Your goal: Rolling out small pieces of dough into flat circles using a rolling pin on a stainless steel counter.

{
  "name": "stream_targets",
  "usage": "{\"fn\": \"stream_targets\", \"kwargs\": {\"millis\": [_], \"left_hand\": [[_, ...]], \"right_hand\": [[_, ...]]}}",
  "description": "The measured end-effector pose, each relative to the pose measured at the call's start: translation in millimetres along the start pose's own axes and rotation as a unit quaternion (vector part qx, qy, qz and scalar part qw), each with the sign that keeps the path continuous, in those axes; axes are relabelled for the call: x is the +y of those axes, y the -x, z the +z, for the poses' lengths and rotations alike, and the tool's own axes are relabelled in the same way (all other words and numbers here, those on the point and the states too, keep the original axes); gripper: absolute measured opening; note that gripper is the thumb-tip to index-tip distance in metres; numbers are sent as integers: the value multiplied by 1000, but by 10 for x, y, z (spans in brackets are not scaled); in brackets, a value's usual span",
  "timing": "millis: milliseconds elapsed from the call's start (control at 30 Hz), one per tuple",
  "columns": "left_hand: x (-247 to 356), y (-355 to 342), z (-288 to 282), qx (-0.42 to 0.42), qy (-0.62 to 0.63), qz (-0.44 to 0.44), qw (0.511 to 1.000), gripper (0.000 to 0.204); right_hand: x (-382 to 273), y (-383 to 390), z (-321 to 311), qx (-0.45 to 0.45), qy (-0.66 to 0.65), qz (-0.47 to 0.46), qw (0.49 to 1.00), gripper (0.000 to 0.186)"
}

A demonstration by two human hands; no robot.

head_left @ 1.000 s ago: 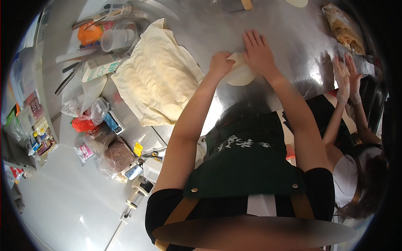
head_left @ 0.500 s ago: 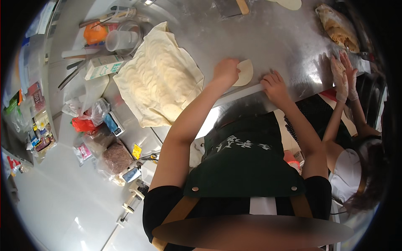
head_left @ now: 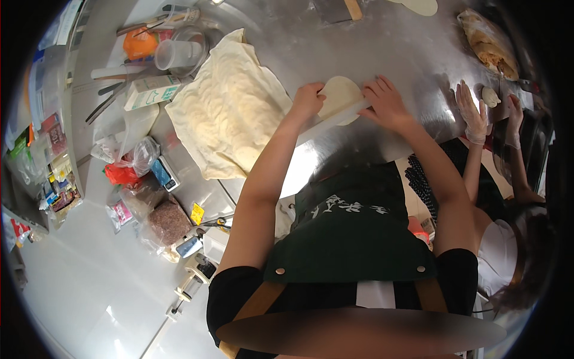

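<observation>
A thin, pale round of dough (head_left: 339,96) lies on the metal table. My left hand (head_left: 307,100) is closed in a pinch at its left edge. A whitish rolling pin (head_left: 323,126) slants over the near part of the round, a bit of dough showing on its near side. My right hand (head_left: 387,103) is on the pin's right end, thumb by the tip and fingers reaching forward past it; the palm hides the contact. Left of my left hand, a big sheet of dough (head_left: 227,107) covers a lumpy mound.
At right a co-worker's gloved hands (head_left: 472,113) are apart, a small dough ball (head_left: 491,97) between them. Beyond lies a bag of brown food (head_left: 489,45). At left are a carton (head_left: 152,92), plastic tubs (head_left: 179,54) and bags. A wooden-handled scraper (head_left: 353,8) lies at the far edge.
The pin now crosses the dough round. My left hand has moved left and nearer, while my right hand has shifted slightly left and forward onto the pin. The co-worker's hands have separated, showing the dough ball.
</observation>
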State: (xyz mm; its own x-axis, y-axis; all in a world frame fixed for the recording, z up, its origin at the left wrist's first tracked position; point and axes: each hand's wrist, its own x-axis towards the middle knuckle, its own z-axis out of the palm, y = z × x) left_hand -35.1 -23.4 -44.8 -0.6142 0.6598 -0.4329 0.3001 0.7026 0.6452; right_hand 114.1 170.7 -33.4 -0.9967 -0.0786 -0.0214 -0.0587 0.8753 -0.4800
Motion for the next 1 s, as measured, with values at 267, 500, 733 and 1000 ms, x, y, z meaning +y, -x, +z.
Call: {"fn": "stream_targets", "kwargs": {"millis": [267,500,733,1000], "left_hand": [[-192,13,91,23,146,-14,989,28],[-131,-144,141,5,271,-47,962,26],[97,-224,-45,-49,-26,-1,998,24],[762,277,-61,-42,-94,70,992,19]], "right_hand": [[-261,131,511,111,108,136,979,50],[-107,-696,302,102,121,130,979,53],[-175,-45,352,62,88,87,990,59],[-67,808,200,46,22,2,999,28]]}}
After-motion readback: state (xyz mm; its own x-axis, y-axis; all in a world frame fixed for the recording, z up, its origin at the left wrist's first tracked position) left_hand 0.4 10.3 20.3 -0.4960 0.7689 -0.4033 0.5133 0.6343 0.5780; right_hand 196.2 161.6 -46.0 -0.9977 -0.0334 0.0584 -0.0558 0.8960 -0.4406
